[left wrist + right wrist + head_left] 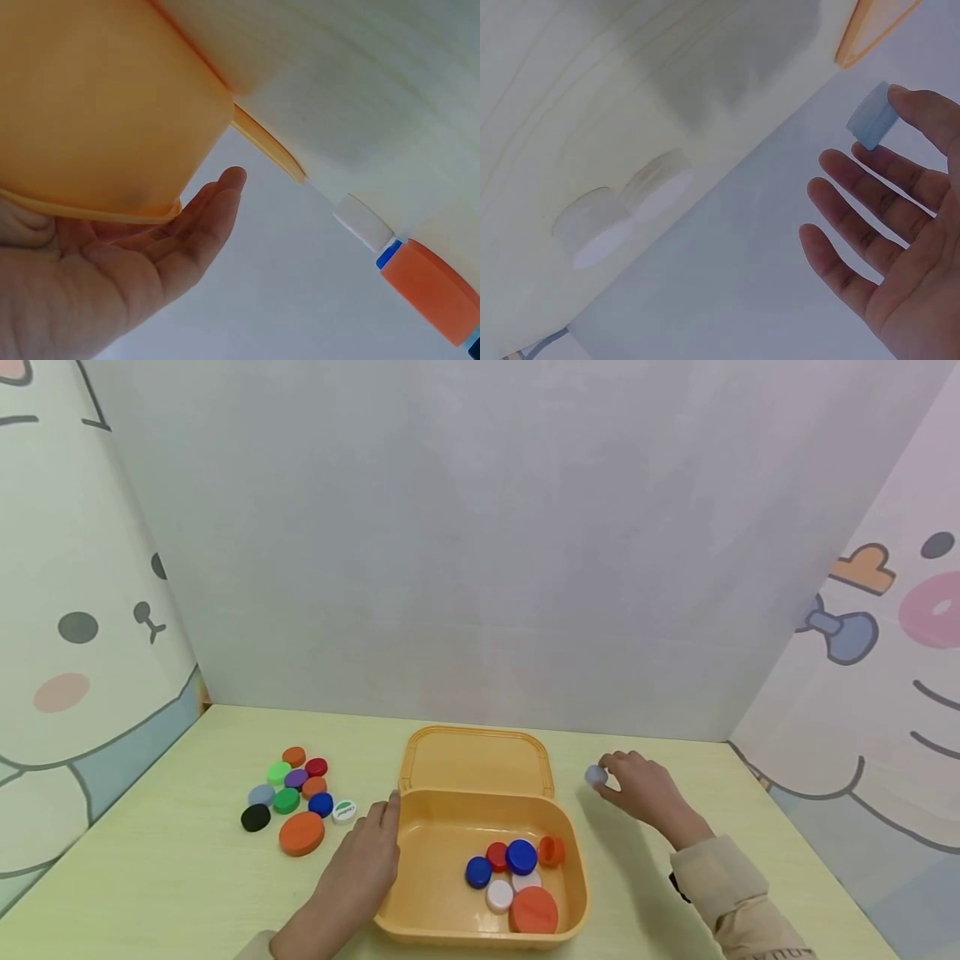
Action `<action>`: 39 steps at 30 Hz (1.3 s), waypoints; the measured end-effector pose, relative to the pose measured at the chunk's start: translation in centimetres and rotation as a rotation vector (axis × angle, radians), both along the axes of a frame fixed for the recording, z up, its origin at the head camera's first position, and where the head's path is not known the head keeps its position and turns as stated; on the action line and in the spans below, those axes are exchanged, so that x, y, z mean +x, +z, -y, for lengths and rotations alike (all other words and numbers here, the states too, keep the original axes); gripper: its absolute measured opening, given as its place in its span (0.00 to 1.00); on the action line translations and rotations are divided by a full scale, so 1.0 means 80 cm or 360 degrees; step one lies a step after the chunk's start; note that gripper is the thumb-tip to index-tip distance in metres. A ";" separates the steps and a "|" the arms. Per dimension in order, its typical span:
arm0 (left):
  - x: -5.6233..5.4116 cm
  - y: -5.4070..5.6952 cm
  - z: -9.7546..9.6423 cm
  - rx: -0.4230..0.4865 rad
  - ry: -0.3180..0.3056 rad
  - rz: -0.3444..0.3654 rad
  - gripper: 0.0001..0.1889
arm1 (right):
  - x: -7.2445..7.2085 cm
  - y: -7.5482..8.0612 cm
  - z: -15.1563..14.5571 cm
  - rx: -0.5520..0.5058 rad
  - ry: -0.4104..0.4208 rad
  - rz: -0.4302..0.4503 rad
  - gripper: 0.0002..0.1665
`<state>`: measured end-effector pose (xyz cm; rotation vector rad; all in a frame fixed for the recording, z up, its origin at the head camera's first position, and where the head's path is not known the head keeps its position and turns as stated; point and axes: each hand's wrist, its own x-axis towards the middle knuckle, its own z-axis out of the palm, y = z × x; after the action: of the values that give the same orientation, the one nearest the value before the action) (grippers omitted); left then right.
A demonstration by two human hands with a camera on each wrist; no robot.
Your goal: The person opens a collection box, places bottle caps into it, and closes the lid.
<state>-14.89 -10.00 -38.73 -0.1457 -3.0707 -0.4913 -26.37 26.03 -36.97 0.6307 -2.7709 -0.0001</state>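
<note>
My right hand (643, 789) pinches a light blue bottle cap (874, 116) between thumb and index finger, raised above the table to the right of an orange-yellow box (431, 868). The other fingers are spread apart. At the box's left side, my left hand (363, 860) rests along the rim with its fingers extended, seen from below in the left wrist view; its thumb is mostly hidden. Inside the box lie a large orange-red cap (534, 911), blue caps (521, 857), a red cap (497, 857), white caps (499, 896) and an orange cap (551, 851) on its side.
Several loose caps lie left of the box, among them a large orange cap (302, 833), a black cap (256, 817) and a white printed cap (344, 812). The box's lid (476, 760) lies behind it. Two whitish caps (592, 226) sit on the table near my right hand.
</note>
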 end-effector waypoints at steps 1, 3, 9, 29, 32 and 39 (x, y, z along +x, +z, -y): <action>0.000 0.000 0.000 -0.0001 -0.0001 0.0000 0.33 | 0.004 0.002 0.003 -0.0002 0.0015 -0.0022 0.16; 0.000 0.000 0.001 -0.0001 0.0001 0.0006 0.33 | 0.012 0.006 0.010 -0.0001 0.0033 -0.0055 0.16; 0.001 0.001 0.001 -0.0006 0.0006 0.0020 0.33 | 0.039 0.017 0.033 0.0003 0.0087 -0.0133 0.17; 0.003 -0.001 0.002 -0.0034 0.0000 -0.0036 0.32 | 0.110 0.011 0.073 0.0107 0.0426 -0.0213 0.22; 0.003 -0.002 0.001 -0.0057 -0.0009 -0.0092 0.32 | 0.115 0.009 0.076 0.0123 0.0439 -0.0175 0.22; 0.003 -0.003 0.000 -0.0135 -0.0028 -0.0205 0.32 | 0.122 0.006 0.078 0.0142 0.0449 -0.0150 0.20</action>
<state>-14.63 -9.98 -38.99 -0.1987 -2.9669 -0.3382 -16.60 19.76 -36.45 1.0126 -2.5805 -0.0912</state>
